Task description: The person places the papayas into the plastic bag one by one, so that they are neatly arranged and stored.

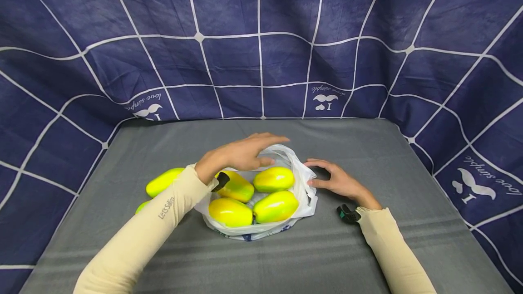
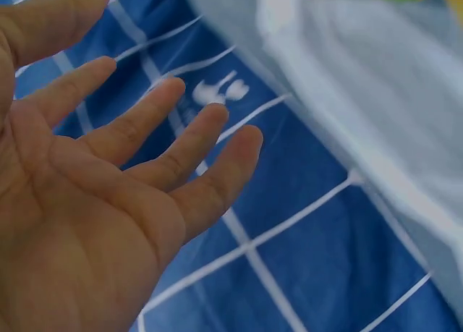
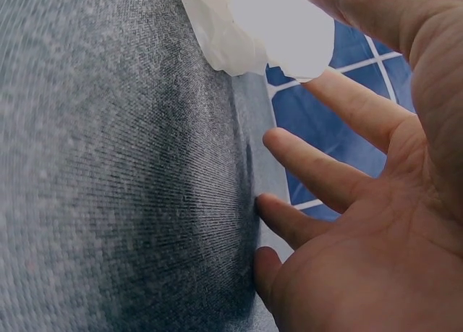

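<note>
A white plastic bag [image 1: 304, 194] stands on the grey cloth with its mouth spread wide. Inside lie several yellow-green papayas [image 1: 275, 207]. My left hand [image 1: 241, 153] hovers over the bag's far left rim, fingers stretched out and nothing in them; its spread palm fills the left of the left wrist view. At the bag's right side is my right hand [image 1: 337, 180], thumb and forefinger apart with their tips right at the plastic. In the right wrist view a flap of the bag [image 3: 278, 28] overlaps the forefinger's tip, and the other fingers are spread.
Left of the bag, another papaya [image 1: 165, 182] lies on the grey cloth [image 1: 335, 257], and a further one [image 1: 141, 206] is mostly hidden by the left sleeve. A blue curtain with white grid lines [image 1: 229, 62] surrounds the back and sides.
</note>
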`<state>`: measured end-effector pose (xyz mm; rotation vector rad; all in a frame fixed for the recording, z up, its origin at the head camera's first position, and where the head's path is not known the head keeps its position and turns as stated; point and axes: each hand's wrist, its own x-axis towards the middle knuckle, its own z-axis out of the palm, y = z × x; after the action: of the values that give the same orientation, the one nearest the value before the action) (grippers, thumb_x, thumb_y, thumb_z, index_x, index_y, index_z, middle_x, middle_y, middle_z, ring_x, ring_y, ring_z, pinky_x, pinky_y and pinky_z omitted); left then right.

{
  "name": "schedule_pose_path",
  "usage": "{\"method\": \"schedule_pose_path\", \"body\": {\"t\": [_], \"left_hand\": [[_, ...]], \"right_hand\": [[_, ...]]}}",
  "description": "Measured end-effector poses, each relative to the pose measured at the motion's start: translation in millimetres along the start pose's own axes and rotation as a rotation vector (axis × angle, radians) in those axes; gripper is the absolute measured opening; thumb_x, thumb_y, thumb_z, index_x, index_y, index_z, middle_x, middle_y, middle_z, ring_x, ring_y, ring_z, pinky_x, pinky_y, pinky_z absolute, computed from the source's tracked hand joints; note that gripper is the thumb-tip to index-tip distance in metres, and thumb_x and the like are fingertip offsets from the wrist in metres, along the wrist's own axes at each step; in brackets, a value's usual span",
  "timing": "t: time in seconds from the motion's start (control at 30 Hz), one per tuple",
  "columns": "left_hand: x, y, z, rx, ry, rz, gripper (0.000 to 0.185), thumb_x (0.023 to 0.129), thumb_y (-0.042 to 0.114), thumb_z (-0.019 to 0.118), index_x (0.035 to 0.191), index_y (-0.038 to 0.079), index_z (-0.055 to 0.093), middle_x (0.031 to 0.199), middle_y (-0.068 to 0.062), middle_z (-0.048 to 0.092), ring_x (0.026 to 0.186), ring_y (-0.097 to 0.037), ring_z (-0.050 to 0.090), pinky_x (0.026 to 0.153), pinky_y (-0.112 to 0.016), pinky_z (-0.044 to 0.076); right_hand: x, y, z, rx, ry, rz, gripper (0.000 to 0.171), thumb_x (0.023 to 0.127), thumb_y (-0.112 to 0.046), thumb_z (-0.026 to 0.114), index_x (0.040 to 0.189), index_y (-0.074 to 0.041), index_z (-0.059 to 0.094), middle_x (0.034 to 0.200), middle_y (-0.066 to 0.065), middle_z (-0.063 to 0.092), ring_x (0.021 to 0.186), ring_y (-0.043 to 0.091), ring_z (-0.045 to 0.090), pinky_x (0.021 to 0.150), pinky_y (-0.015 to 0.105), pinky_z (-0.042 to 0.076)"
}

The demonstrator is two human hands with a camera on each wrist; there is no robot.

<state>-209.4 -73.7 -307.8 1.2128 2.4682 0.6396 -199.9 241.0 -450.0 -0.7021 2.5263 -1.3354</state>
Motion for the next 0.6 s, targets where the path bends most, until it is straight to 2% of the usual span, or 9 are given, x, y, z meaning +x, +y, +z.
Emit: {"method": "schedule_pose_path", "body": {"t": [0.1, 0.2, 0.43, 0.6], "left_hand": [[-12.9, 0.7, -15.3, -0.017, 0.085, 0.016, 0.061, 0.100, 0.017, 0.060, 0.156, 0.012, 0.035, 0.157, -0.008, 0.043, 0.146, -0.028, 0.037, 0.121, -0.050, 0.028], [-26.8, 1.1, -22.6, -0.028, 0.141, 0.025, 0.061, 0.101, 0.020, 0.060, 0.156, 0.013, 0.036, 0.158, -0.008, 0.041, 0.148, -0.028, 0.034, 0.121, -0.050, 0.028], [-60.2, -6.1, -20.9, -0.054, 0.217, 0.015, 0.057, 0.101, 0.022, 0.060, 0.154, 0.015, 0.040, 0.156, -0.008, 0.043, 0.146, -0.028, 0.036, 0.119, -0.052, 0.030], [-88.7, -16.2, -20.5, -0.103, 0.249, -0.029, 0.058, 0.101, 0.023, 0.061, 0.154, 0.019, 0.040, 0.157, -0.006, 0.040, 0.146, -0.029, 0.035, 0.117, -0.056, 0.031]], "right_hand": [[0, -1, 0, -0.005, 0.005, -0.001, 0.057, 0.086, -0.023, 0.081, 0.138, -0.015, 0.060, 0.152, 0.017, 0.047, 0.145, 0.036, 0.038, 0.117, 0.058, 0.026], [0, 0, 0, -0.010, 0.005, -0.004, 0.056, 0.086, -0.022, 0.080, 0.137, -0.014, 0.060, 0.152, 0.017, 0.048, 0.144, 0.036, 0.038, 0.117, 0.059, 0.027], [0, 2, 2, -0.029, 0.011, -0.009, 0.056, 0.086, -0.024, 0.080, 0.137, -0.015, 0.061, 0.151, 0.016, 0.049, 0.143, 0.036, 0.040, 0.116, 0.059, 0.028], [0, 1, 2, -0.035, 0.012, 0.006, 0.058, 0.085, -0.026, 0.081, 0.138, -0.016, 0.060, 0.151, 0.015, 0.049, 0.143, 0.036, 0.040, 0.116, 0.058, 0.029]]}}
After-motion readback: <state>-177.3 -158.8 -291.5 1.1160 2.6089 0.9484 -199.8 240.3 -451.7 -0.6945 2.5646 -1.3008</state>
